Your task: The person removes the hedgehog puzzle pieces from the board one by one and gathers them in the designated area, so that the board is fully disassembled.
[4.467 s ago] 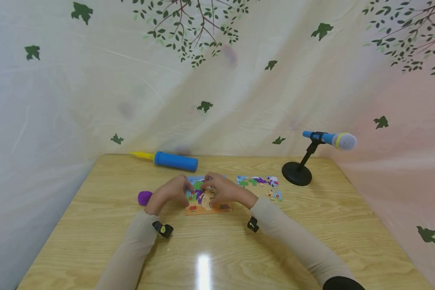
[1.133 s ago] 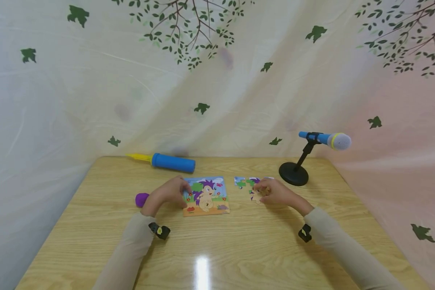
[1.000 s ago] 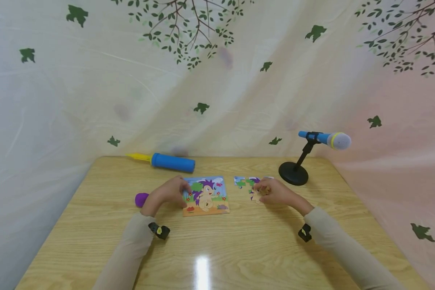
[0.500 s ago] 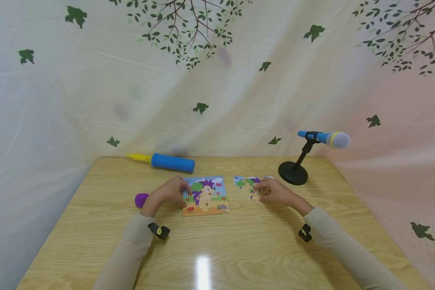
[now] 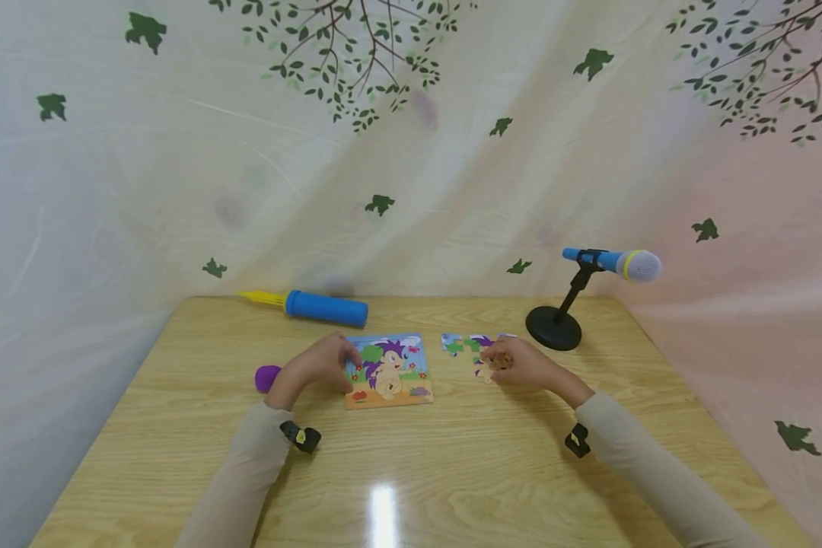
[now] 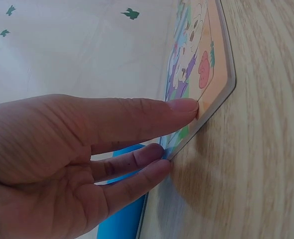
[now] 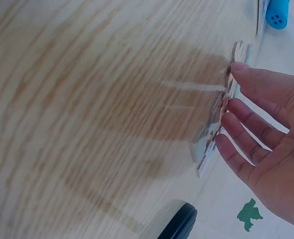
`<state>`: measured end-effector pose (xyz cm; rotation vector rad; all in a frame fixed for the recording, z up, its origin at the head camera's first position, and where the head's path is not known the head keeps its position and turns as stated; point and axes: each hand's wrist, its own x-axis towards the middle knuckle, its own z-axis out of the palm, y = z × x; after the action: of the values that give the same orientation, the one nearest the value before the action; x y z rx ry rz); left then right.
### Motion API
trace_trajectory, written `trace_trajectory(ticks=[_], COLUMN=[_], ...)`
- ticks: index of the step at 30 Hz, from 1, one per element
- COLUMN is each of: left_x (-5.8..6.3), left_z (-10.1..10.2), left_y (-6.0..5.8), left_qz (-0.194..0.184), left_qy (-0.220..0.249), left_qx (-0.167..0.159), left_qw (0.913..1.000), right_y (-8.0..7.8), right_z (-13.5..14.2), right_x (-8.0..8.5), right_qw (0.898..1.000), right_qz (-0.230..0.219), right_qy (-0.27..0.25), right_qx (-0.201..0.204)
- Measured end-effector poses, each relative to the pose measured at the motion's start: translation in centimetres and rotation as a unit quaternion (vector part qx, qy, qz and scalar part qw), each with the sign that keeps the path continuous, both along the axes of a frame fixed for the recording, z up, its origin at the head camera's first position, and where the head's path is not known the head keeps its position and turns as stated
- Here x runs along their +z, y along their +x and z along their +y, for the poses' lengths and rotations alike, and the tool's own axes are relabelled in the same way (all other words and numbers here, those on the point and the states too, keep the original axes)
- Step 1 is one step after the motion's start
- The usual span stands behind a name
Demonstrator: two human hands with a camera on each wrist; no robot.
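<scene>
A flat picture board with a purple-haired hedgehog lies mid-table. My left hand rests at its left edge; in the left wrist view the thumb touches the edge near a corner, with fingertips at the rim further along. To the right lie several jigsaw pieces, partly fitted together. Over them is my right hand, its thumb and relaxed fingers spread along their edges. A beige and purple piece shows beside the thumb; other pieces are partly hidden by the hand.
A blue hand pump with a yellow nozzle lies behind the board. A purple round object sits left of my left wrist. At the back right stands a blue toy microphone on a black stand. A leaf-printed curtain hangs behind.
My right hand has left the board and moved right onto the loose pieces, where a beige and purple piece now shows. My left hand stays at the board's edge. Over the last second, both hands barely move.
</scene>
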<state>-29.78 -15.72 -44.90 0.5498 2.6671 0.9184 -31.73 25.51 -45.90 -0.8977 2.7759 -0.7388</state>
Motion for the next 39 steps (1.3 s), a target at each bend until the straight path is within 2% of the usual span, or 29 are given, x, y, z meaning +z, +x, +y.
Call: trace_trajectory(ticks=[6, 10, 17, 21, 28, 36, 39], left_x=[0.1, 0.1, 0.2, 0.1, 0.1, 0.2, 0.3], left_z=[0.0, -0.1, -0.3, -0.4, -0.4, -0.5, -0.5], left_y=[0.1, 0.1, 0.2, 0.1, 0.0, 0.0, 0.1], left_qz=[-0.001, -0.004, -0.003, -0.001, -0.006, 0.008, 0.010], left_qy=[0.004, 0.001, 0.000, -0.001, -0.002, 0.004, 0.003], left_qx=[-0.003, -0.002, 0.007, 0.009, 0.014, 0.003, 0.002], left_qw=[1.0000, 1.0000, 1.0000, 1.0000, 0.9999, 1.0000, 0.9999], right_y=[0.3, 0.2, 0.0, 0.1, -0.2, -0.2, -0.1], right_z=[-1.2, -2.9, -7.8, -11.2, -16.0, -19.1, -19.7], right_x=[0.6, 0.9, 1.3, 1.7, 0.9, 0.7, 0.6], right_qw=[1.000, 1.000, 0.998, 0.995, 0.990, 0.990, 0.991], right_qz=[0.004, -0.001, -0.012, -0.024, -0.013, -0.057, -0.058], right_qy=[-0.011, -0.022, -0.039, -0.048, -0.037, -0.024, -0.009], right_qx=[-0.001, 0.020, 0.054, 0.089, 0.138, 0.130, 0.121])
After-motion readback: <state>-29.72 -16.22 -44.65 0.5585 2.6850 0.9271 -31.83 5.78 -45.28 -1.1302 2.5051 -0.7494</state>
